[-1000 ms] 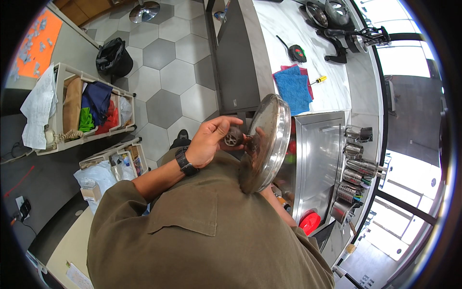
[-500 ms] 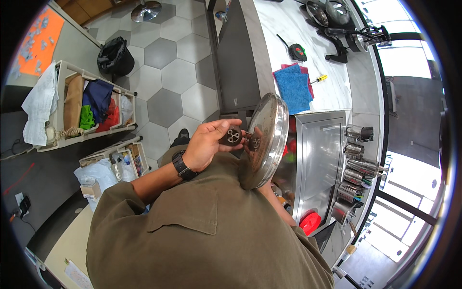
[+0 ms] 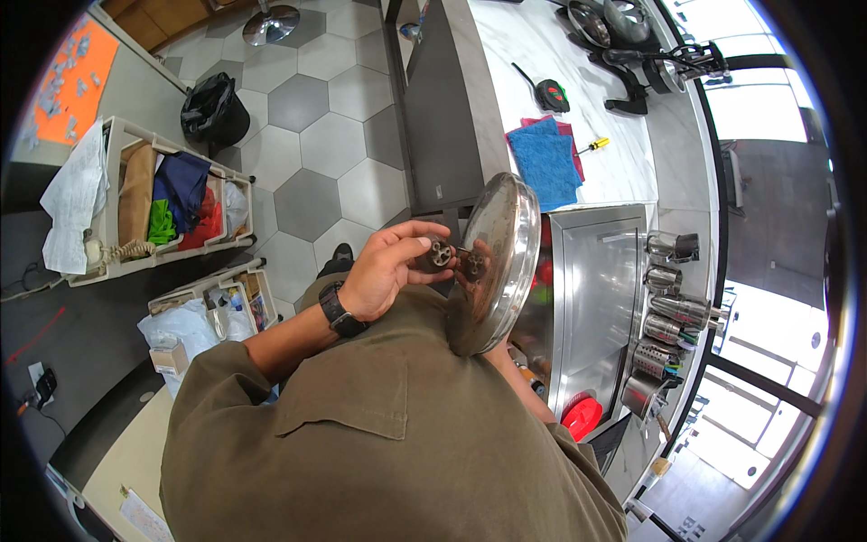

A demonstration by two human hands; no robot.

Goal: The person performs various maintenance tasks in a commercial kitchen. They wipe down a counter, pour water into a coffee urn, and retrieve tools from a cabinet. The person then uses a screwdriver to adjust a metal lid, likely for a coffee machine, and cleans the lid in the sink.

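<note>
A round glass pot lid (image 3: pixel 506 271) with a shiny metal rim is held on edge in front of my torso. My left hand (image 3: pixel 384 266), with a black watch at the wrist, pinches a dark round knob (image 3: pixel 441 255) between thumb and fingers. The knob's face has a pattern of openings and is turned partly toward me. It sits close against the lid's middle, and its reflection shows in the glass. My right hand (image 3: pixel 498 350) reaches up behind the lid's lower rim; its fingers are hidden there.
On the white counter to the right lie a blue cloth (image 3: pixel 545 163), a yellow-handled screwdriver (image 3: pixel 596 144) and a tape measure (image 3: pixel 551 95). A steel sink cover (image 3: pixel 596 298) and several metal containers (image 3: pixel 677 312) stand beyond. Leftward are a cart with bins (image 3: pixel 176 199) and a black trash can (image 3: pixel 215 110).
The knob has rotated a little in my left fingers, and the thumb has shifted over it. The lid has stayed nearly in place. The view has shifted slightly.
</note>
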